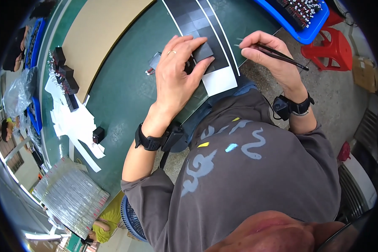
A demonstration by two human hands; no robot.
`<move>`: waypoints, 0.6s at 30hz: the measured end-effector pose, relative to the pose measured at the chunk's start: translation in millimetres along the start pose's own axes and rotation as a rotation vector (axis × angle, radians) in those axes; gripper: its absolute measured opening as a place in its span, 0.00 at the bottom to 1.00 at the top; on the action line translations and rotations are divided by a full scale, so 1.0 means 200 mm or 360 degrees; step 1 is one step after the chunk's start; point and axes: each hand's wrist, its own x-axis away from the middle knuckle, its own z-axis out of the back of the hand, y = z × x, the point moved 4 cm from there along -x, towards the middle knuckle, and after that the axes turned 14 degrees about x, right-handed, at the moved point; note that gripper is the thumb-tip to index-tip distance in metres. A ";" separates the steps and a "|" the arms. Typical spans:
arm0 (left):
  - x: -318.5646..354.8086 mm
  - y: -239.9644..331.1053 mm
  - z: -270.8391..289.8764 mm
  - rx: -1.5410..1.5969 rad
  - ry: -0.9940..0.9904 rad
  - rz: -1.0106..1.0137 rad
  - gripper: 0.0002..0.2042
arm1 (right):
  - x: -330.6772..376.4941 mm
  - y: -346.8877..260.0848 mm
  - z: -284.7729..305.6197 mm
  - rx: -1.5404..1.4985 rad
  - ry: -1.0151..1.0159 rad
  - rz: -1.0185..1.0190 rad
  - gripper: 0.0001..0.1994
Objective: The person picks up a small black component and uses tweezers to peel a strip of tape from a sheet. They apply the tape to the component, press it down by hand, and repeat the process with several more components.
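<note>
Pinching dark grey block, located at lower end of the black-squared strip; underside hidden, can't tell if it touches. Clock directions from the block. Left hand comes in from 8, grip narrow, block between thumb and forefinger, other fingers draped. Strip runs toward 11, blank white end at 5. Right hand at 3, grip closed round black tweezers, pale tips slightly apart, pointing to 9, touching nothing visible. Step in hand, by the look: left steadies block at strip, tweezers at the ready. Next move would call for a firm, square left grip and tweezer tips brought in lightly, clear of the fingers. Further out on green bench: greyish part with red wires at 9, partly behind left hand; tan board near 10; black blocks between 8 and 9, white papers at 8. Off that, blue tray of wired parts between 2 and 3, red stool at 3
</note>
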 end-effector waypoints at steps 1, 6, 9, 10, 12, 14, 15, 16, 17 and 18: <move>-0.02 0.01 0.00 -0.0018 0.0041 -0.0063 0.21 | 0.00 -0.01 -0.01 -0.0010 -0.0088 -0.0030 0.07; -0.03 -0.02 -0.07 0.0000 -0.0033 -0.0006 0.20 | -0.03 -0.05 -0.05 0.0192 0.0010 0.0109 0.05; 0.00 -0.02 -0.07 0.0231 -0.0025 0.0294 0.20 | -0.02 0.00 -0.03 0.0213 0.0260 0.0039 0.08; 0.00 -0.03 -0.08 0.0236 -0.0034 0.0294 0.20 | -0.02 0.00 -0.03 0.0212 0.0267 0.0031 0.08; 0.01 -0.06 -0.08 0.0403 0.0066 0.0432 0.20 | -0.02 -0.01 -0.03 0.0238 0.0212 0.0027 0.07; 0.02 -0.08 -0.09 0.0490 0.0118 0.0502 0.20 | -0.03 -0.01 -0.04 0.0254 0.0183 0.0023 0.07; 0.03 -0.09 -0.09 0.0428 0.0134 0.0481 0.20 | -0.03 -0.02 -0.05 0.0384 0.0233 0.0041 0.08; 0.03 -0.09 -0.09 0.0367 0.0147 0.0459 0.20 | -0.03 -0.02 -0.07 0.0513 0.0286 0.0058 0.09; 0.03 -0.09 -0.08 0.0304 0.0161 0.0436 0.20 | -0.03 -0.02 -0.09 0.0641 0.0339 0.0076 0.10; 0.03 -0.10 -0.08 0.0306 0.0160 0.0437 0.20 | -0.04 -0.01 -0.10 0.0642 0.0339 0.0075 0.10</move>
